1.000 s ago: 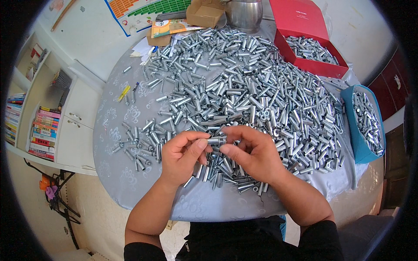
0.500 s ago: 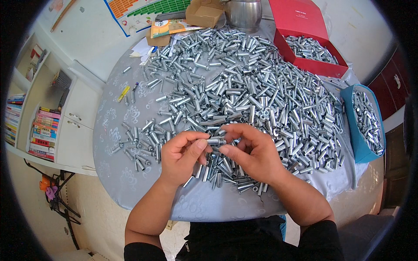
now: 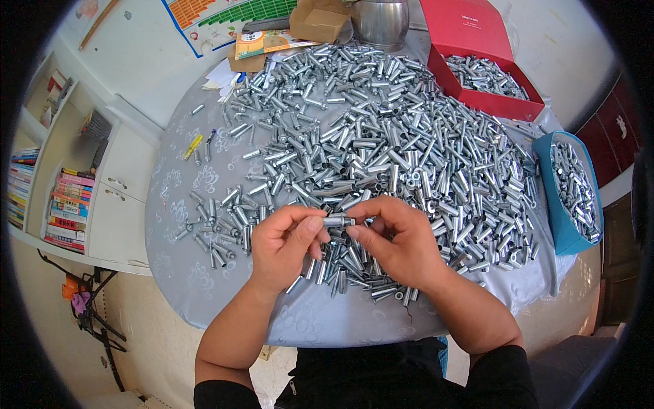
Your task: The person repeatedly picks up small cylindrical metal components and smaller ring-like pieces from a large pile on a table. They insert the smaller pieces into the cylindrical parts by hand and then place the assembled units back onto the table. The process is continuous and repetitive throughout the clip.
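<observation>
Between my two hands, over the near side of the table, lies a shiny silver expansion bolt (image 3: pixel 336 222), held roughly level. My left hand (image 3: pixel 281 244) pinches its left end between thumb and fingers. At its right end, the thumb and index finger of my right hand (image 3: pixel 402 240) close on the tip; the other fingers curl behind. A large pile of loose metal sleeves and bolts (image 3: pixel 381 146) spreads beneath and beyond both hands.
A red box (image 3: pixel 487 102) with its lid up holds more metal parts at the far right. Nearer stands a blue fabric bin (image 3: pixel 567 238), also filled. A metal pot (image 3: pixel 380 26) and a cardboard box (image 3: pixel 319 22) stand at the back. A yellow pen-like item (image 3: pixel 193 146) lies left.
The fingers of my right hand have come in and closed on the bolt's right end. My left hand keeps its pinch in nearly the same place.
</observation>
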`<state>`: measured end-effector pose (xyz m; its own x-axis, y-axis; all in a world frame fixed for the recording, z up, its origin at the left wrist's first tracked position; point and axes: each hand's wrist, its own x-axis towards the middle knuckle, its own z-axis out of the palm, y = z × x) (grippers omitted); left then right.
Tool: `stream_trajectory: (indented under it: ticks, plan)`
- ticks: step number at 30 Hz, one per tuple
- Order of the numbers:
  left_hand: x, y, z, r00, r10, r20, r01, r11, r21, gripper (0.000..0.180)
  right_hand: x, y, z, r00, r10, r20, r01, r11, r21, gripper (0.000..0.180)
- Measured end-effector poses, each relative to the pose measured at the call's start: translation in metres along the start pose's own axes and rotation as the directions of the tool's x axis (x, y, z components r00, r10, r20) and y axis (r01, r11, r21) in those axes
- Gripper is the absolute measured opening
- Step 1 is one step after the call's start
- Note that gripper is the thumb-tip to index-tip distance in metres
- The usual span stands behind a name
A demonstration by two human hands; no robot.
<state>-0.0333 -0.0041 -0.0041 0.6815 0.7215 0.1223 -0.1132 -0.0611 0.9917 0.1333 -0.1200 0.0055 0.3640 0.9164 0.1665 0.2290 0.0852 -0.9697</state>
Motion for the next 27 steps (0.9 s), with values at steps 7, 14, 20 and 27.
stream_trajectory:
  ticks: [7, 14, 20, 27]
  plan:
    - [0.0, -0.001, -0.005, 0.997, -0.027, -0.066, 0.031, 0.998, 0.06, 0.027, 0.001, 0.001, 0.001, 0.969, -0.229, -0.09, 0.226, 0.973, -0.039, 0.026]
    - [0.002, 0.001, -0.002, 0.999, -0.01, -0.043, 0.011, 1.0, 0.025, 0.022, -0.002, -0.007, 0.0, 0.991, -0.12, 0.064, 0.127, 0.985, -0.118, 0.031]
    - [0.002, -0.001, -0.002, 1.0, -0.009, -0.03, 0.008, 1.0, -0.013, 0.015, 0.001, 0.01, 0.002, 0.958, -0.287, -0.027, 0.279, 0.945, -0.172, 0.028]
    - [0.001, -0.002, -0.004, 0.997, -0.004, 0.075, 0.008, 0.999, -0.044, 0.014, -0.001, 0.001, 0.002, 0.984, -0.173, 0.049, 0.178, 0.974, -0.141, 0.024]
